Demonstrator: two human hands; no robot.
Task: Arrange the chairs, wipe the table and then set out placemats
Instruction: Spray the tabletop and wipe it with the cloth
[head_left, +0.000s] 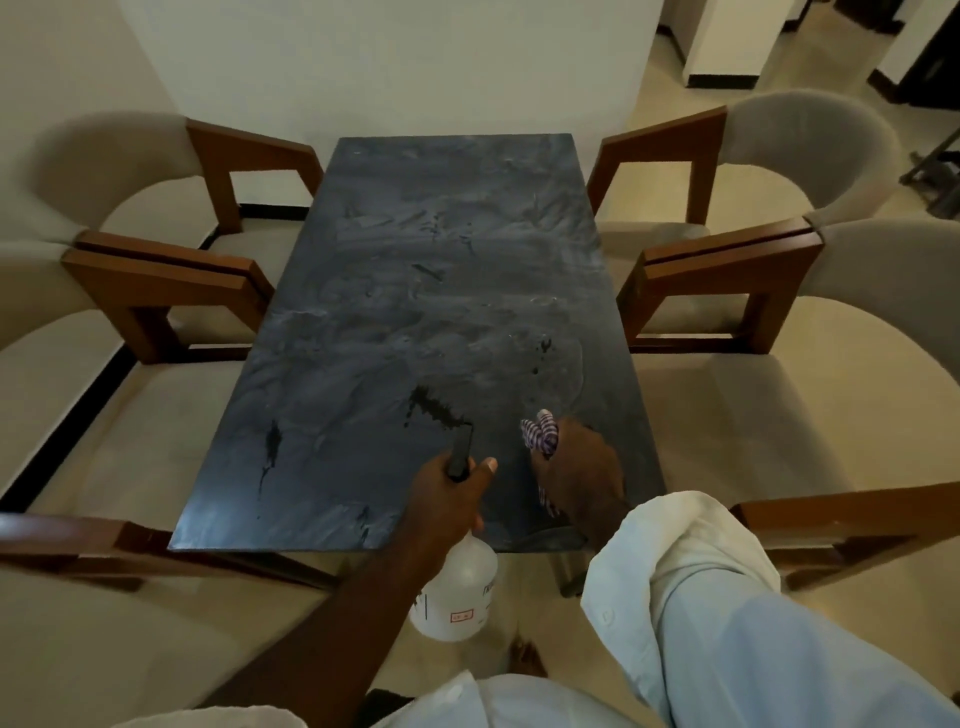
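Observation:
A dark marbled table (415, 322) runs away from me, with wet smears and dark droplets on its top. My left hand (449, 499) grips the black trigger head of a clear spray bottle (460, 592) over the table's near edge. My right hand (584, 475) holds a purple-and-white checked cloth (540, 428) down on the near right part of the tabletop. Two beige chairs with brown wooden arms stand on the left (156, 218) and two on the right (779, 208), pushed close to the table's long sides.
Another wooden chair arm (67, 540) shows at the lower left, and one (852, 509) at the lower right. A white wall stands behind the table's far end. Beige tiled floor opens toward the upper right, with dark furniture legs (935, 171) there.

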